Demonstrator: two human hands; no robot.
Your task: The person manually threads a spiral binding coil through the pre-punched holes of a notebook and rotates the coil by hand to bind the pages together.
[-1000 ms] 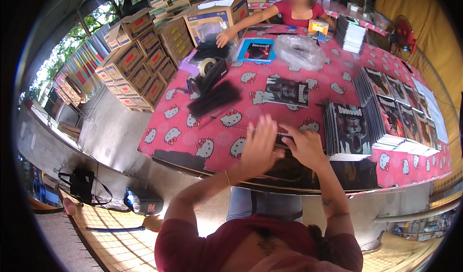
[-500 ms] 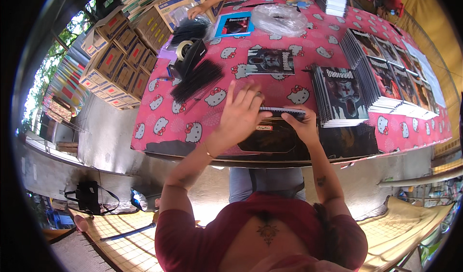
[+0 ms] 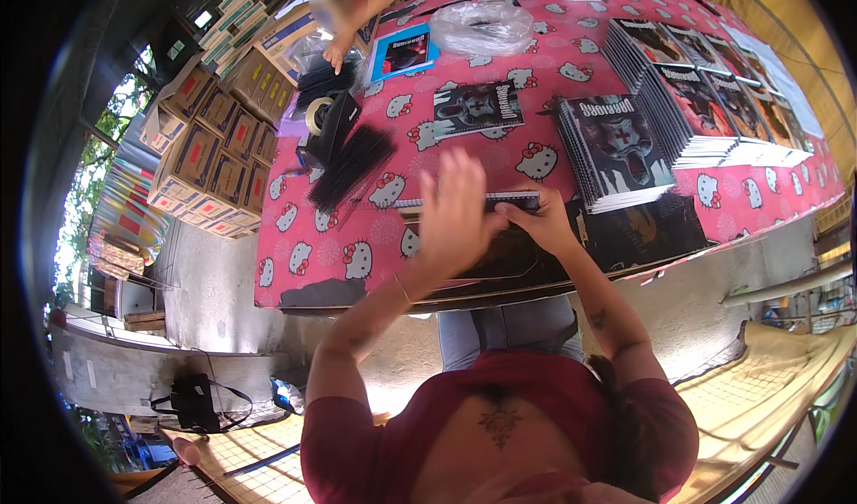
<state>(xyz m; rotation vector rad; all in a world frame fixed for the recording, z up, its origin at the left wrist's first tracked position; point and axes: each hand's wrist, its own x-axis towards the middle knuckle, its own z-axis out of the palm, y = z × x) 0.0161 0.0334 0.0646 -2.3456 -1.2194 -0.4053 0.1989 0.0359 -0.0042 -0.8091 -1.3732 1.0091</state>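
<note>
A notebook (image 3: 516,201) stands near the table's front edge with its spine side up, and a dark spiral coil (image 3: 382,205) runs along that edge and sticks out past its left end. My right hand (image 3: 542,221) pinches the notebook's right end between thumb and fingers. Flat and with fingers stretched out, my left hand (image 3: 457,205) lies across the spine and hides its middle. Just beyond lies a single notebook with a dark cover (image 3: 478,108). To its left is a pile of loose black coils (image 3: 353,166).
Stacked bound notebooks (image 3: 616,151) stand right of my hands, with more stacks (image 3: 701,102) behind. A tape dispenser (image 3: 328,129), a clear plastic bundle (image 3: 482,29) and a blue folder (image 3: 402,53) lie farther back. Another person's hand (image 3: 337,53) reaches toward black coils. Cartons (image 3: 210,129) stand left.
My left hand has flattened and shifted along the spine, and a length of coil now shows past the notebook's left end. My right hand keeps its pinch. The whole view has shifted slightly.
</note>
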